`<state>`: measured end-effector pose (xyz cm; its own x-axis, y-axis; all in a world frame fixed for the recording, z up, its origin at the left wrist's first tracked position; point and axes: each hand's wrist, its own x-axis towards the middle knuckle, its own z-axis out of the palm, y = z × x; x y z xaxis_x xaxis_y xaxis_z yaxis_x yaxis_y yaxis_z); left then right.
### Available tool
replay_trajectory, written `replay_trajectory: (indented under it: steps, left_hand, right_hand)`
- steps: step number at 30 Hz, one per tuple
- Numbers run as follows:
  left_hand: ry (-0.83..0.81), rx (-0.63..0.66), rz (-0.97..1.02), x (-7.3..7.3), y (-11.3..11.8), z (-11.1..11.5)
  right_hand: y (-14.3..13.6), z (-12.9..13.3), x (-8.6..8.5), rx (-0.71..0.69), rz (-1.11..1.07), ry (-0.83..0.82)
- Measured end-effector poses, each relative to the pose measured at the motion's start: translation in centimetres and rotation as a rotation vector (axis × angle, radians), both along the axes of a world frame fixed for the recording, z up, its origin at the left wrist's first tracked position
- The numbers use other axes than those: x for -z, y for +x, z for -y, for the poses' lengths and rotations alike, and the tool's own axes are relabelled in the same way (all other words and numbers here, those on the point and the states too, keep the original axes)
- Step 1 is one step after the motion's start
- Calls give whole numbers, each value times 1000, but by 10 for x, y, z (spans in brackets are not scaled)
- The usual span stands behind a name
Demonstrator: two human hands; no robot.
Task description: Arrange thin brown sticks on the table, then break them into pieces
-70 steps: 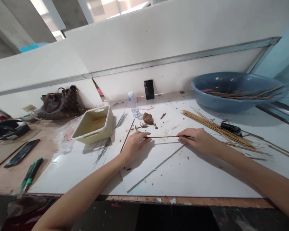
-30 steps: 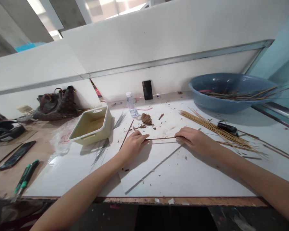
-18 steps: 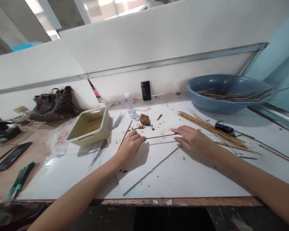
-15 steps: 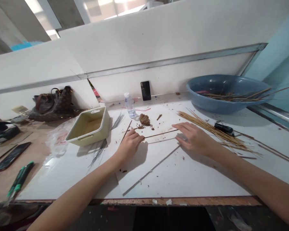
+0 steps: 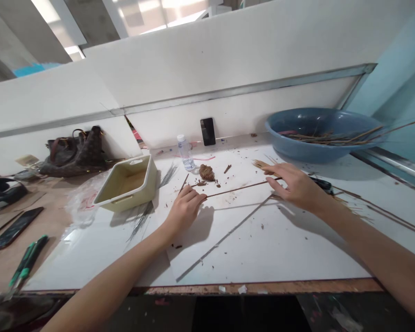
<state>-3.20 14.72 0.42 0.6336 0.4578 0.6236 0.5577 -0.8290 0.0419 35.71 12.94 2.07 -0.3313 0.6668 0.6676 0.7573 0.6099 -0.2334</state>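
A thin brown stick (image 5: pixel 237 188) stretches between my two hands, just over the white tabletop. My left hand (image 5: pixel 186 206) is closed on its left end. With thumb and fingers pinched, my right hand (image 5: pixel 292 186) grips it toward the right end. Behind the stick sits a lump of brown clay-like paste (image 5: pixel 206 172) with small crumbs about it. A bundle of pale thin sticks (image 5: pixel 261 164) lies under and beyond my right hand, partly hidden by it. In front, a long grey strip (image 5: pixel 224 238) lies slantwise on the table.
A blue basin (image 5: pixel 293 147) holding sticks stands at the back right. Behind the paste are a clear bottle (image 5: pixel 186 154) and an upright phone (image 5: pixel 208 131). At left are a cream tub (image 5: pixel 145 186), a handbag (image 5: pixel 78 154) and green-handled pliers (image 5: pixel 29 260).
My right hand has moved right and slightly away along the stick, now over the pale bundle. More of the stick shows between my hands. My left hand has stayed nearly in place.
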Motion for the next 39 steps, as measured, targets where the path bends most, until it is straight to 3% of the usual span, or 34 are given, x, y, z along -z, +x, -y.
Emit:
replay_trajectory:
  steps: [7, 11, 20, 27, 31, 35, 39]
  left_hand:
    - [23, -18, 45, 2, -3, -2]
    - [59, -38, 51, 1, -2, -2]
    - [121, -220, -94, -4, 7, 7]
    - [169, -121, -179, -13, 23, 31]
    - [190, -56, -206, -15, 27, 39]
    - [187, -5, -199, -14, 24, 38]
    - [173, -41, -194, -13, 23, 36]
  right_hand:
    - [8, -3, -6, -189, 80, 78]
    - [8, -4, -7, -149, 20, 97]
    - [-7, 4, -10, -152, -126, 0]
    - [-57, 30, 2, -251, -137, 72]
    - [-79, 42, 10, -306, -148, 33]
    - [-82, 43, 14, -342, -168, -27]
    - [-79, 43, 14, -342, -195, -79]
